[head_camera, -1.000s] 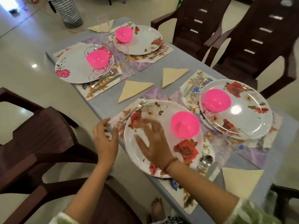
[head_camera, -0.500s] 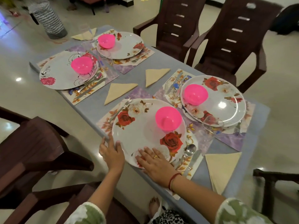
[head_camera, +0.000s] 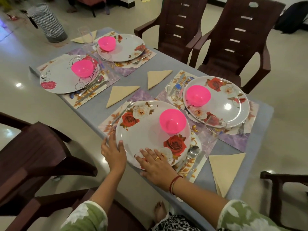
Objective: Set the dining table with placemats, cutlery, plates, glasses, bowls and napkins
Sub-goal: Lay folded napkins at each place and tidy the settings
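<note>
The near rose-patterned plate point(head_camera: 143, 135) lies on a floral placemat point(head_camera: 108, 124) at the grey table's near edge, a pink bowl point(head_camera: 172, 121) on it. My left hand point(head_camera: 113, 152) grips the plate's left rim. My right hand point(head_camera: 155, 164) lies flat on its near rim, fingers spread. A fork point(head_camera: 123, 112) lies to the plate's left, a spoon point(head_camera: 191, 153) and knife point(head_camera: 196, 164) to its right. A clear glass point(head_camera: 210, 132) stands beyond the spoon, and a folded beige napkin point(head_camera: 223, 170) lies at the right.
Three more settings with plates and pink bowls point(head_camera: 198, 95) point(head_camera: 82, 68) point(head_camera: 106, 43) fill the table point(head_camera: 86, 112), with napkins point(head_camera: 121, 95) point(head_camera: 157, 77) between. Brown chairs point(head_camera: 233, 45) point(head_camera: 175, 27) stand on the far side, one point(head_camera: 33, 157) at my left, another point(head_camera: 286, 197) at the right.
My right hand slid from the middle of the plate back to its near rim. My left hand moved from the placemat edge onto the plate's left rim. The camera view pulled back.
</note>
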### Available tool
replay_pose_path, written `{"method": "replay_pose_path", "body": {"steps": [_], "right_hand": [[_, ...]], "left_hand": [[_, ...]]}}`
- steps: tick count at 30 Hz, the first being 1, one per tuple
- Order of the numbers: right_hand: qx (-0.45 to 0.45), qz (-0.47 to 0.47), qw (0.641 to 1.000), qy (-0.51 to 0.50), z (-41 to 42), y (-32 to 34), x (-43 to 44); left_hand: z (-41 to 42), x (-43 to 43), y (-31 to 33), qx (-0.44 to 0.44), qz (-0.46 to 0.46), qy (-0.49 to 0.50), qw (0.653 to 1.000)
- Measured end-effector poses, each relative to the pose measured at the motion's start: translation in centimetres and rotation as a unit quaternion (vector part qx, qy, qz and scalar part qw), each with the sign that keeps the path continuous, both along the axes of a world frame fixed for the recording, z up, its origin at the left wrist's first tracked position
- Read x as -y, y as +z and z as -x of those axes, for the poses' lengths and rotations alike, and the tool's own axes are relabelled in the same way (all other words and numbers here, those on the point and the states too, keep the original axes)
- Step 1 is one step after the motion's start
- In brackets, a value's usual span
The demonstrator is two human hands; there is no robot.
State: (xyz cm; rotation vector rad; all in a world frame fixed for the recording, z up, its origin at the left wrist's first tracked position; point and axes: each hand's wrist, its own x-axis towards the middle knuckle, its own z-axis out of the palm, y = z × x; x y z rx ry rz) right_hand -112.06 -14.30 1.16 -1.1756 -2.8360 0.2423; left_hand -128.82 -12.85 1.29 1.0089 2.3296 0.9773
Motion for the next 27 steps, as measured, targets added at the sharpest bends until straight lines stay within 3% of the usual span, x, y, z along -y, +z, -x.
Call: {"method": "replay_pose_path", "body": {"steps": [5,8,14,18,27], "right_hand": [[-0.198,-0.013,0.978,-0.062,-1.4,2.9,-0.1],[-0.261,-0.025,0.961,-0.086,-3.0,4.7,-0.1],[-0.325,-0.077,0.938,-0.090,-8.3,7.1,2.2],[-0.360,-0.102,0.913,-0.162,-15.3,8.0,5.2],[-0.356,-0.103,0.890,-0.265,-31.5,7.4,12.9]], "left_hand": [[-0.5,0.7,1.5,0.022,-0.088,0.037,0.995],[-1.8,1.8,2.8,0.037,-0.129,0.051,0.990],[-8.3,5.1,4.5,0.033,-0.161,-0.058,0.985],[-15.7,7.1,5.2,0.009,-0.195,-0.156,0.968],[-31.5,14.8,6.0,-0.022,-0.175,-0.228,0.958]]}}
